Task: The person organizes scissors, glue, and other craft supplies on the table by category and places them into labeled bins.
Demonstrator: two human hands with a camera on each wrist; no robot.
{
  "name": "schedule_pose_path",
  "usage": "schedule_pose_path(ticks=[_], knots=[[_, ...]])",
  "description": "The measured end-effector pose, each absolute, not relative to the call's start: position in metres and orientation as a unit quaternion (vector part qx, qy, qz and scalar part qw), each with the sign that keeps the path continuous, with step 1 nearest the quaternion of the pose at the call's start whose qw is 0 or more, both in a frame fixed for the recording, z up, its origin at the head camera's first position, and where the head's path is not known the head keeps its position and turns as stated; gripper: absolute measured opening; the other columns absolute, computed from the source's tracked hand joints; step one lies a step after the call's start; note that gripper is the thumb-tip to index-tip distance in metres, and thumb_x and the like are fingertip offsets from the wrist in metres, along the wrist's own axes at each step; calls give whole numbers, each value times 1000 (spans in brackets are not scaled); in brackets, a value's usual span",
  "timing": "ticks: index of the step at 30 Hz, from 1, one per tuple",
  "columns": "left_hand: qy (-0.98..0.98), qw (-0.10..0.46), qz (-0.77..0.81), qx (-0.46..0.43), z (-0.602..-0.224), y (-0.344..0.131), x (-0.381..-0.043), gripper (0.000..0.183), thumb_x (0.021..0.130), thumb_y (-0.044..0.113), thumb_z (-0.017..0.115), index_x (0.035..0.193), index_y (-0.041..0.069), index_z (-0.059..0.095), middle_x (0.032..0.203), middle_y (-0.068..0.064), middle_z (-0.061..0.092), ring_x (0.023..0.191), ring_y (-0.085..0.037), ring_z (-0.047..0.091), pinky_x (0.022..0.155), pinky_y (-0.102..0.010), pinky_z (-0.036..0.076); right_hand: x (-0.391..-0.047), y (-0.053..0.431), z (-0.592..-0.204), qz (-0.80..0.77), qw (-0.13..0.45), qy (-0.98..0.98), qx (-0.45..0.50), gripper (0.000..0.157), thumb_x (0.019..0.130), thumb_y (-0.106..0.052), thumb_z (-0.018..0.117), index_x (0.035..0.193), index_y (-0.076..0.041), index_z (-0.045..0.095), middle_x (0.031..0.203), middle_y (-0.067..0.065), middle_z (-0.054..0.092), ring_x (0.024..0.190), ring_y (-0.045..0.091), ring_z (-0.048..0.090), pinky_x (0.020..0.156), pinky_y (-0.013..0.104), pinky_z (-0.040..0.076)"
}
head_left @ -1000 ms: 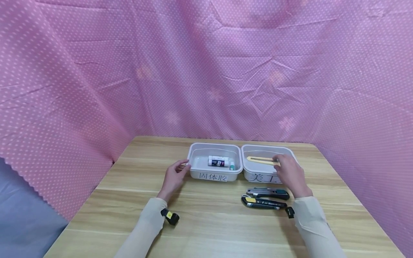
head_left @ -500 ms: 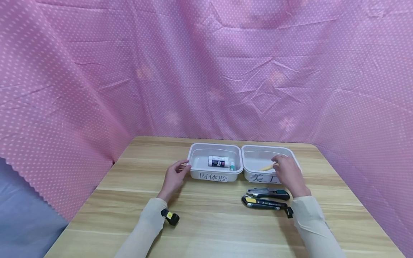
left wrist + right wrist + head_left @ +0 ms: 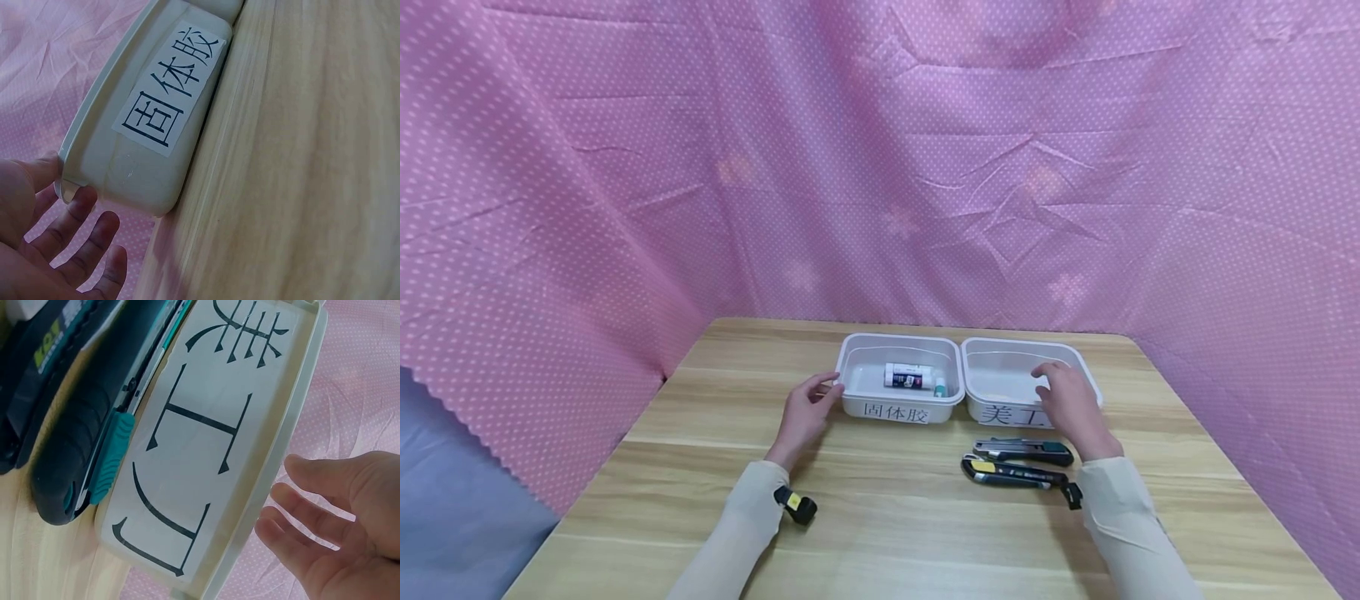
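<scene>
At the left corner of the left white plastic box (image 3: 898, 408), my left hand (image 3: 805, 414) pinches the rim between thumb and fingertips; the other fingers (image 3: 90, 255) are spread beside it. My right hand (image 3: 1072, 408) hovers over the right white plastic box (image 3: 981, 407), fingers apart and holding nothing. A pale yellow utility knife (image 3: 997, 397) lies in that box, mostly hidden behind its front wall. In front of the box, two dark utility knives lie on the table: one with a teal part (image 3: 1026, 450), one with a yellow part (image 3: 1011, 472).
A white glue stick with a dark label (image 3: 908, 377) and a small green-and-white glue stick (image 3: 940, 387) lie in the left box. Both boxes carry labels and stand side by side on the wooden table (image 3: 880, 533). Pink cloth (image 3: 880, 167) hangs behind.
My right hand has lowered the yellow utility knife into the right box and let it go; its fingers have spread. The left hand has stayed at the left box's corner.
</scene>
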State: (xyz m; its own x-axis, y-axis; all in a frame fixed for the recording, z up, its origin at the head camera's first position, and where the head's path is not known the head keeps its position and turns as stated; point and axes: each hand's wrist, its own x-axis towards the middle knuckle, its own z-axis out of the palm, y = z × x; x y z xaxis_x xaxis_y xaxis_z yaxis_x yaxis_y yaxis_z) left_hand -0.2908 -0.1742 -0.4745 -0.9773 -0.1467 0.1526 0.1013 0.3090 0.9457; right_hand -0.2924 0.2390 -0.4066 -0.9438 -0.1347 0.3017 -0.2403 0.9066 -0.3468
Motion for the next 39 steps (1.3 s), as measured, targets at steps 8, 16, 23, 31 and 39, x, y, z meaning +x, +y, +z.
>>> schedule_pose_path(ticks=[8,16,23,31,39], knots=[[-802,103,-588,17,-474,-174,-290,41,98,24,70,136,9,65,111,-13,71,102,-24,66,84,-28,54,-292,240,-406,203,137,-964,109,25,98,-2,64,121,8,65,125,31,63,117,47,59,98,60,49],[-802,108,-587,13,-473,-174,-290,40,98,23,70,135,8,65,110,-13,72,101,-23,65,86,-28,54,-285,239,-410,194,151,-962,118,28,98,-10,69,122,4,67,120,25,69,112,42,64,95,58,52],[-800,103,-590,16,-472,-174,-289,40,98,24,70,136,10,65,111,-12,71,102,-25,66,86,-31,55,-278,241,-414,185,164,-959,137,27,95,-13,74,118,1,71,115,21,73,107,39,66,91,56,53],[-799,101,-592,12,-473,-174,-289,41,98,24,70,136,9,65,111,-12,71,102,-24,65,85,-30,54,-267,243,-416,189,173,-947,193,26,94,-17,76,115,-2,73,111,16,75,106,36,63,93,56,50],[-799,101,-593,12,-473,-174,-290,42,98,24,70,137,9,64,112,-13,71,104,-24,65,85,-29,54,-252,241,-416,195,144,-939,245,31,89,-18,80,115,-2,73,113,13,75,108,34,69,95,54,54]])
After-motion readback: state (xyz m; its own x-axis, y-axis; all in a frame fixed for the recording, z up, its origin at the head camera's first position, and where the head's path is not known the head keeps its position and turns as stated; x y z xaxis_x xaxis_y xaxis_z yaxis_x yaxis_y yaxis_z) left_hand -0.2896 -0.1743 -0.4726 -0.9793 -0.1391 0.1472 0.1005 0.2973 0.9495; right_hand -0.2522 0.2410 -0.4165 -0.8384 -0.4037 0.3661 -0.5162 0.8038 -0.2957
